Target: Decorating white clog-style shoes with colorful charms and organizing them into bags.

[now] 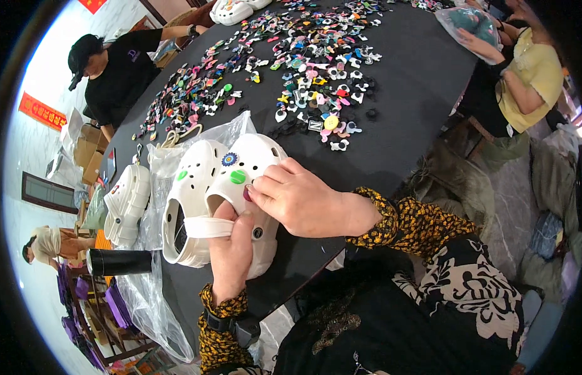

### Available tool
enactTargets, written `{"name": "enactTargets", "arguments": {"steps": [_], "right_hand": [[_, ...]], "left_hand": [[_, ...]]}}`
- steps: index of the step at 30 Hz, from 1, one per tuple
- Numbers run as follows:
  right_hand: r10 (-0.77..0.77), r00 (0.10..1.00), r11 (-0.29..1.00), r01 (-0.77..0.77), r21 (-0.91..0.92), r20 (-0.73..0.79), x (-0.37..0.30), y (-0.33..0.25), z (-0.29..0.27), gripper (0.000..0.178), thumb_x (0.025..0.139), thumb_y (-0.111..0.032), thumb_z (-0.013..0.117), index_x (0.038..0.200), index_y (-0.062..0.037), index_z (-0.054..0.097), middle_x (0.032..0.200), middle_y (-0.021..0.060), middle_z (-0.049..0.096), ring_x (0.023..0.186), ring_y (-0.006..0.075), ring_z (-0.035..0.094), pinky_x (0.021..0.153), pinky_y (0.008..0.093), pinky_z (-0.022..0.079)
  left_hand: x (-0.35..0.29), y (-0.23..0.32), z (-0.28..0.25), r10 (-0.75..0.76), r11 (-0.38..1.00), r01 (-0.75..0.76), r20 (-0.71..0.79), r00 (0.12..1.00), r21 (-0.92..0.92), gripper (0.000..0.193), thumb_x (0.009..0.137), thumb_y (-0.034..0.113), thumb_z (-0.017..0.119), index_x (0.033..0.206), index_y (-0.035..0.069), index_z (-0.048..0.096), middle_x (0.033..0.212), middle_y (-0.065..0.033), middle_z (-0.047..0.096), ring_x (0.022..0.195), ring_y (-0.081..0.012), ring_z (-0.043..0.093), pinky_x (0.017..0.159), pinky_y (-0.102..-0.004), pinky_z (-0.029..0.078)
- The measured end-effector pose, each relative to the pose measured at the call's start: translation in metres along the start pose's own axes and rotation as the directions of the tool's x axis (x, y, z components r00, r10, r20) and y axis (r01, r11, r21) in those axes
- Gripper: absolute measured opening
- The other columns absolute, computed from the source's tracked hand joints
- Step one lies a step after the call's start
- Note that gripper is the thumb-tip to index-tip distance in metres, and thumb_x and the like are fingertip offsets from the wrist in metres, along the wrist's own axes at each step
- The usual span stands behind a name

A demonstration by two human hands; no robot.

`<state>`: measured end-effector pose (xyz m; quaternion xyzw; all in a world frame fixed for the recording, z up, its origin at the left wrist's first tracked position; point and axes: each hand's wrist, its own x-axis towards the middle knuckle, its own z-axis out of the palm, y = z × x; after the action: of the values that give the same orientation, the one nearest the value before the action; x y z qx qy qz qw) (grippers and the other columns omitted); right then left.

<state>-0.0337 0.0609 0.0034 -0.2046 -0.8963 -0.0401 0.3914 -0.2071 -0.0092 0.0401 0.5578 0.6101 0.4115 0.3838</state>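
Note:
My left hand [231, 255] grips a white clog [256, 149] by its opening, fingers inside the shoe beside the heel strap. A blue flower-shaped charm [229, 159] and a round green charm [238, 177] sit on its toe part. Between thumb and fingertips, my right hand [303, 201] pinches a small purple charm [247, 194] against the clog's upper near the opening; whether its stem is in a hole is hidden. Touching this shoe on the left is a second white clog [202, 156], which bears a green charm [182, 175].
Many loose, colourful charms [316, 62] cover the far part of the black table [422, 106]. Clear plastic [241, 126], another white clog [127, 206] and a black cylinder [119, 262] lie at left. One person [128, 69] works across; another [531, 75] handles a plastic bag [469, 25].

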Motion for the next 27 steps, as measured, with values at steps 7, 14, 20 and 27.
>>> {"name": "enactTargets", "arguments": {"steps": [7, 14, 20, 27], "right_hand": [[0.178, 0.984, 0.969, -0.173, 0.174, -0.013, -0.017, 0.042, -0.028, 0.023, 0.076, -0.001, 0.062, 0.097, -0.0073, 0.069, 0.095, 0.0057, 0.062, 0.091, 0.0247, 0.06, 0.082, 0.0381, 0.043], [0.401, 0.9, 0.911, -0.411, 0.026, 0.171, -0.052, 0.118, -0.062, 0.009, 0.082, -0.006, 0.059, 0.082, -0.0019, 0.067, 0.085, 0.0153, 0.064, 0.087, 0.0334, 0.062, 0.078, 0.0441, 0.05], [0.41, 0.873, 0.908, -0.419, -0.023, 0.265, -0.059, 0.127, -0.053, 0.017, 0.083, -0.013, 0.065, 0.096, -0.0013, 0.066, 0.091, 0.0128, 0.063, 0.091, 0.0327, 0.059, 0.083, 0.0436, 0.046], [0.619, 0.72, 0.738, -0.67, 0.082, 0.315, -0.054, 0.146, -0.053, 0.018, 0.087, -0.015, 0.065, 0.091, 0.0022, 0.067, 0.082, 0.0141, 0.069, 0.074, 0.0256, 0.066, 0.068, 0.0368, 0.051]], "left_hand": [[-0.003, 0.0, -0.003, 0.004, 0.993, 0.001, 0.048, 0.999, -0.117, 0.039, 0.092, 0.005, 0.051, 0.129, -0.005, 0.055, 0.114, -0.0089, 0.064, 0.102, -0.014, 0.057, 0.089, -0.0294, 0.046], [-0.027, 0.01, -0.026, -0.012, 0.999, 0.006, 0.122, 0.992, 0.048, 0.033, 0.091, 0.005, 0.053, 0.122, -0.006, 0.057, 0.106, -0.0099, 0.067, 0.094, -0.0136, 0.059, 0.084, -0.0291, 0.047], [-0.044, 0.023, -0.032, -0.019, 1.0, 0.018, 0.232, 0.972, 0.005, 0.037, 0.092, 0.009, 0.057, 0.125, -0.007, 0.055, 0.106, -0.0092, 0.067, 0.098, -0.0148, 0.06, 0.087, -0.03, 0.047], [-0.073, 0.017, -0.054, 0.034, 0.965, -0.083, 0.195, 0.98, 0.251, 0.034, 0.091, 0.008, 0.06, 0.123, -0.004, 0.058, 0.101, -0.0166, 0.07, 0.089, -0.0216, 0.067, 0.081, -0.0327, 0.052]]}}
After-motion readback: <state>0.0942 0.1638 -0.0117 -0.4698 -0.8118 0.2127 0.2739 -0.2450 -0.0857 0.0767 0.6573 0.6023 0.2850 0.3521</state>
